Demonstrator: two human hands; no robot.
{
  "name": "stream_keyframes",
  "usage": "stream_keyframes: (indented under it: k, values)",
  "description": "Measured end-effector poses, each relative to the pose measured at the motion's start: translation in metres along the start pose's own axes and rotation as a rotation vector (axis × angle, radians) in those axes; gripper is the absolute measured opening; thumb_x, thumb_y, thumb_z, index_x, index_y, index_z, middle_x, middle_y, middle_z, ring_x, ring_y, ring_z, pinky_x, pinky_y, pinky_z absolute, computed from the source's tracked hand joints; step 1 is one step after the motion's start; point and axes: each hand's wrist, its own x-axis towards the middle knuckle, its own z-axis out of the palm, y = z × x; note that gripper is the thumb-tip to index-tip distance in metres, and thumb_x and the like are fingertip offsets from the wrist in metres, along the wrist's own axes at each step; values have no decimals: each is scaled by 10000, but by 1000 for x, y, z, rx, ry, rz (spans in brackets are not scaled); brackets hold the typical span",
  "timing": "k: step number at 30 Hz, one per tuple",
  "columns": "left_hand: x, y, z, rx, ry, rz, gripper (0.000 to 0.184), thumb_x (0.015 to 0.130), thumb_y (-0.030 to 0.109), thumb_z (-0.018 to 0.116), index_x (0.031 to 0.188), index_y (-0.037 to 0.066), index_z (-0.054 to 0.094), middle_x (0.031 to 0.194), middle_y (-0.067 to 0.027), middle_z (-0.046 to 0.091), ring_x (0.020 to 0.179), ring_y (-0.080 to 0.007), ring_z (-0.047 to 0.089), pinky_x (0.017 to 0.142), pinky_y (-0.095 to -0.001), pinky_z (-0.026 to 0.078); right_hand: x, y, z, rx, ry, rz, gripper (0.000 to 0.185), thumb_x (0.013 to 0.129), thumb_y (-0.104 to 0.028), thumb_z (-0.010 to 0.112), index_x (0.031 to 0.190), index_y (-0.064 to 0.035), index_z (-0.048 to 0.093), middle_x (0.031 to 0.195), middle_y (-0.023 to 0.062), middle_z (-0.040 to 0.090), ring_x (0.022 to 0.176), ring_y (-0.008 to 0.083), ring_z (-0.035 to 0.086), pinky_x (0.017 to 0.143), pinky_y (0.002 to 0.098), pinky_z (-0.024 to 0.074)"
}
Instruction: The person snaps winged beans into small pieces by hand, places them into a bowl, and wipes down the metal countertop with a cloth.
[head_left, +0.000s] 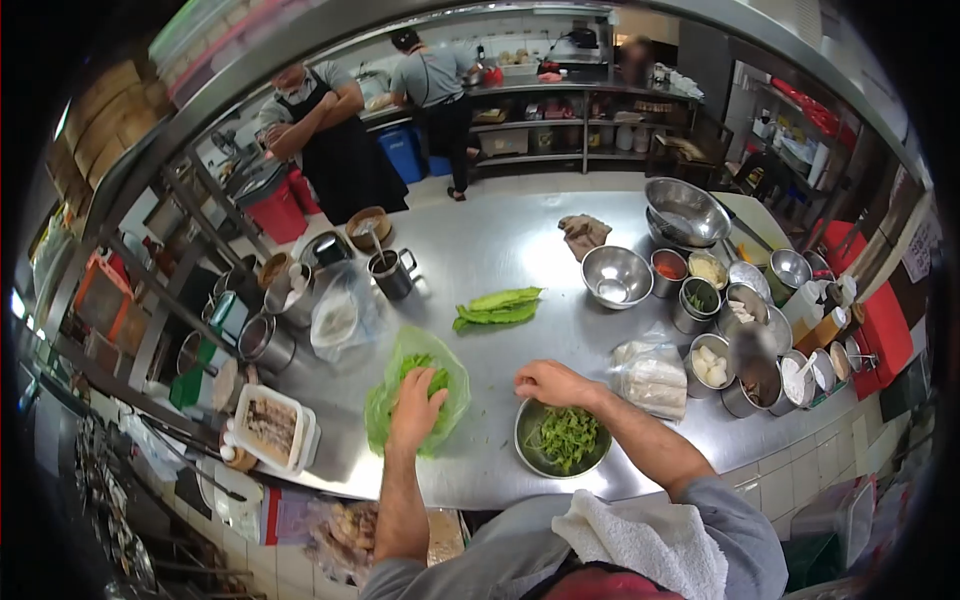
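Note:
My left hand [413,408] reaches into a light green plastic bag [452,375] of green leaves [425,362]. Its thumb stands apart from the fingers, which lie against the leaves. Over the far rim of a metal bowl [523,452], my right hand [552,384] hangs with its fingers curled together. Whatever those fingers hold, if anything, is hidden. Chopped leafy greens [565,437] lie in the bowl. Beyond both hands, green pods with ruffled edges, like winged beans [498,308], lie on the steel table [480,240].
An empty steel bowl [616,277] and several ingredient pots [711,364] stand at right, beside a wrapped white bundle [650,380]. At left are a metal mug [392,275], a clear bag [340,315] and a white tub [272,430]. Two people stand beyond the table; a brown cloth [583,236] lies at the back.

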Motion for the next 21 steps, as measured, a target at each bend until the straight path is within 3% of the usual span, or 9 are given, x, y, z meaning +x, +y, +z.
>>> stream_keyframes:
  k: [1, 2, 4, 8, 10, 13, 15, 19, 21]
  values:
    - [-7, 8, -3, -78, 112, -2, 475, 777, 229, 704, 1175, 16, 553, 1192, -190, 534, 1095, -352, 512, 928, -409, 425, 16, 11, 1, -17, -10, 12, 281, 797, -185, 631, 1020, -16, 610, 997, 179, 609, 900, 325, 606, 798, 403, 470]
    - [-17, 13, -6, -75, 104, 1, 475, 777, 229, 704, 1175, 16, 553, 1192, -190, 534, 1095, -352, 512, 928, -409, 425, 30, 23, 7, -10, -7, 15, 281, 797, -185, 631, 1020, -16, 610, 997, 179, 609, 900, 325, 606, 798, 403, 470]
    - [-24, 23, -17, -111, 110, 83, 442, 772, 273, 715, 1123, 33, 594, 1229, -166, 513, 1129, -335, 488, 970, -431, 384, 64, 40, 3, -224, 43, 75, 308, 812, -168, 606, 1087, -29, 593, 1197, 203, 529, 1040, 338, 550, 860, 417, 450]
    - [-47, 47, -42, 43, 21, 150, 394, 758, 269, 725, 1072, 53, 625, 1218, -143, 527, 1153, -311, 470, 1013, -447, 325, 111, 61, -1, -357, 159, 169, 430, 808, -139, 609, 1227, -83, 526, 1304, 188, 432, 1184, 339, 437, 955, 462, 392]
    - [-57, 45, -43, 198, -76, 117, 341, 732, 225, 733, 1019, 64, 644, 1206, -127, 540, 1165, -288, 457, 1027, -455, 286, 131, 74, -2, -571, 291, 174, 591, 798, -112, 597, 1356, -128, 401, 1401, 173, 326, 1290, 340, 332, 995, 536, 343]
    - [-68, 12, -34, 94, 59, 96, 240, 705, 112, 713, 929, 55, 646, 1153, -131, 571, 1094, -295, 513, 984, -434, 345, 140, 84, -5, -584, 300, 244, 638, 819, -78, 522, 1422, -155, 326, 1454, 187, 277, 1358, 344, 233, 1043, 578, 262]
    - [-65, 17, -38, -79, 255, 21, 228, 712, 33, 686, 935, 41, 637, 1112, -143, 590, 1038, -299, 555, 949, -409, 396, 144, 103, -5, -555, 250, 306, 629, 815, -114, 550, 1407, -150, 341, 1429, 177, 304, 1339, 346, 262, 1020, 586, 283]
    - [-54, 59, -51, -272, 396, -9, 276, 717, 18, 693, 986, 34, 631, 1122, -145, 585, 1060, -301, 546, 928, -400, 417, 124, 112, -1, -531, 107, 391, 531, 826, -175, 563, 1335, -120, 420, 1387, 170, 356, 1291, 345, 341, 967, 571, 348]
    - [-52, 72, -48, -229, 438, 119, 318, 720, 12, 702, 1027, 34, 624, 1130, -145, 581, 1064, -304, 543, 907, -387, 437, 116, 117, -1, -503, 104, 374, 467, 831, -182, 564, 1280, -99, 466, 1347, 179, 402, 1244, 351, 398, 946, 542, 379]
